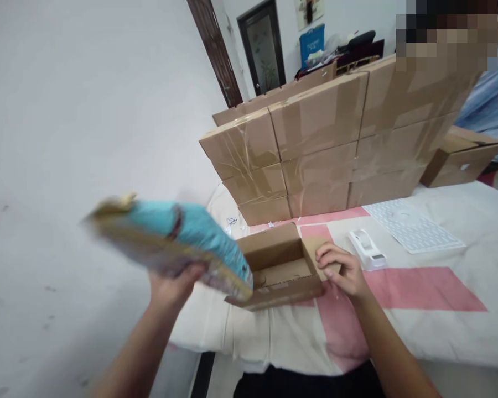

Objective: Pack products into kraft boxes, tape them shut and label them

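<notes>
My left hand [174, 284] grips a bulky, soft-looking package [191, 229] from below. The package is bright blue on top with a tan edge, and motion blurs its far end; I cannot make out what it is. It is tilted, its right end over the near left corner of an open cardboard box [274, 298]. Inside, the box shows a bare bottom. At its right side my right hand [342, 268] has its fingers curled at the raised flap [315, 246], thumb and fingertips close together.
A wall of taped cardboard boxes [319, 138] stands behind the open box. To the right lie a white tape dispenser [367, 250] and a patterned white sheet [413, 226] on a pink-and-white cloth [423, 287]. Another box [460, 157] stands near a person in blue [492, 105].
</notes>
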Tool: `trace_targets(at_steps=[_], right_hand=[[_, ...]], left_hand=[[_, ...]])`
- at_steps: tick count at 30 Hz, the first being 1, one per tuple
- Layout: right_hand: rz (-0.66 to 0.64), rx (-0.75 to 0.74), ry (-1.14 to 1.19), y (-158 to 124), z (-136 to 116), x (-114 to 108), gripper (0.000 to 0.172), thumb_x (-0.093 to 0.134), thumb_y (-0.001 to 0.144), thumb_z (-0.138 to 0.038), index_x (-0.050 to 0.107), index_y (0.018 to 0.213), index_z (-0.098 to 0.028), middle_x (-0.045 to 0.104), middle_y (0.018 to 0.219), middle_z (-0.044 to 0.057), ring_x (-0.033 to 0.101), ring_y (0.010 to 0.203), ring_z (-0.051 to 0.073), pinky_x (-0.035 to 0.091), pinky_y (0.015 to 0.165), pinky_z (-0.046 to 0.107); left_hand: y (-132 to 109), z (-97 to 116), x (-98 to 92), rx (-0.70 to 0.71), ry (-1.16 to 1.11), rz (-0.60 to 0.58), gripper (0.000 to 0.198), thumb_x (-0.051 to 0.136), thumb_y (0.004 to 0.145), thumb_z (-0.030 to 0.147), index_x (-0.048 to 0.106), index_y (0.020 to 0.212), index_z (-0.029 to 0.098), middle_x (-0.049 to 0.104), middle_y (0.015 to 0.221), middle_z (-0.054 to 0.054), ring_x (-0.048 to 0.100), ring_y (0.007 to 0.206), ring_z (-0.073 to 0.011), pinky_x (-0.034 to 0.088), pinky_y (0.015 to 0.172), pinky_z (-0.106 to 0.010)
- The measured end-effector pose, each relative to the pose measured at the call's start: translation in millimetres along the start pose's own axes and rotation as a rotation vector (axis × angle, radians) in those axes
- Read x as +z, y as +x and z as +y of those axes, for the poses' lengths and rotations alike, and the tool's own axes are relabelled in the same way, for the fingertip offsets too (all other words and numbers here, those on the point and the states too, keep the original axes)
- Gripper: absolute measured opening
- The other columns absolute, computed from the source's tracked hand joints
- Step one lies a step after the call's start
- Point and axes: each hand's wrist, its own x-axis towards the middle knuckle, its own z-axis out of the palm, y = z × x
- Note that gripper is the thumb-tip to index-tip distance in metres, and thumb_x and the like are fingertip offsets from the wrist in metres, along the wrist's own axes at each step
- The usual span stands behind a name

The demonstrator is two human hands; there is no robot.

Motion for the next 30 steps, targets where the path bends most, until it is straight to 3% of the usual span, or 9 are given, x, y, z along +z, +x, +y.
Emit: trace_targets(at_steps=[1,3,5,7,9,13,19,25,30], right_hand=[[0.009,-0.006,-0.003,-0.4,0.0,0.9,0.012,0.071,0.089,-0.032,0.072,0.083,-0.022,0.065,0.088,0.007,0.064,0.081,0.021,0.052,0.074,0.035],[0.032,-0.007,-0.006,-1.9,1.3,1.9,0.012,0.072,0.089,-0.031,0.071,0.082,-0.022,0.065,0.087,0.006,0.065,0.080,0.020,0.053,0.074,0.034],[0.045,0.003,-0.016,-3.7,3.2,2.4,0.013,0.072,0.089,-0.031,0.070,0.080,-0.022,0.066,0.086,0.006,0.066,0.079,0.020,0.054,0.072,0.033],[0.061,0.008,-0.038,-4.9,5.0,3.1,0.014,0.074,0.088,-0.031,0.069,0.078,-0.022,0.067,0.086,0.006,0.066,0.077,0.019,0.053,0.069,0.032],[0.076,-0.001,-0.062,-5.2,6.2,4.4,0.015,0.076,0.087,-0.032,0.069,0.077,-0.022,0.068,0.086,0.006,0.066,0.077,0.019,0.053,0.067,0.031],[0.086,-0.019,-0.076,-4.3,6.1,7.5,0.016,0.079,0.084,-0.035,0.070,0.080,-0.022,0.068,0.085,0.006,0.066,0.078,0.019,0.055,0.070,0.032],[0.084,0.012,-0.107,-2.9,3.7,9.3,0.017,0.082,0.082,-0.034,0.069,0.080,-0.022,0.067,0.085,0.006,0.066,0.079,0.020,0.055,0.072,0.034],[0.082,0.026,-0.115,-2.7,4.2,8.3,0.020,0.083,0.080,-0.036,0.068,0.077,-0.022,0.066,0.084,0.006,0.064,0.078,0.020,0.054,0.073,0.035],[0.107,0.054,-0.109,-3.4,5.6,10.2,0.031,0.083,0.079,-0.049,0.068,0.075,-0.022,0.065,0.082,0.006,0.063,0.077,0.021,0.053,0.073,0.036]], left_hand=[[21.4,5.1,11.5,0.034,-0.003,-0.097,0.044,0.079,0.074,0.059,0.074,0.087,0.018,0.074,0.077,-0.004,0.069,0.070,-0.0214,0.060,0.068,-0.032],[51.2,11.5,47.4,0.026,0.104,-0.641,0.032,0.077,0.081,0.046,0.076,0.098,0.019,0.078,0.094,-0.004,0.072,0.085,-0.0220,0.059,0.081,-0.032],[63.8,9.9,87.8,0.003,0.216,-1.077,0.024,0.074,0.084,0.038,0.075,0.100,0.020,0.078,0.100,-0.003,0.072,0.090,-0.0219,0.056,0.083,-0.030],[65.7,-0.7,119.7,-0.081,0.260,-1.348,0.025,0.073,0.085,0.037,0.074,0.104,0.021,0.077,0.105,-0.003,0.071,0.094,-0.0220,0.055,0.083,-0.029],[64.2,-15.9,136.8,-0.167,0.217,-1.473,0.031,0.070,0.088,0.037,0.070,0.113,0.020,0.076,0.115,-0.004,0.070,0.103,-0.0224,0.053,0.088,-0.029],[61.7,-37.6,138.2,-0.276,0.119,-1.464,0.042,0.069,0.090,0.037,0.063,0.128,0.020,0.071,0.131,-0.006,0.066,0.118,-0.0242,0.051,0.096,-0.032],[58.7,-46.8,136.0,-0.336,0.041,-1.430,0.046,0.069,0.089,0.036,0.060,0.131,0.020,0.069,0.134,-0.007,0.065,0.119,-0.0242,0.052,0.098,-0.033],[53.9,-47.1,137.0,-0.149,0.200,-1.346,0.047,0.066,0.090,0.039,0.059,0.133,0.020,0.070,0.133,-0.007,0.066,0.119,-0.0266,0.051,0.100,-0.036],[24.7,-49.5,145.3,0.130,0.568,-1.316,0.037,0.059,0.094,0.026,0.062,0.131,0.022,0.071,0.131,-0.009,0.070,0.112,-0.0261,0.054,0.094,-0.034]])
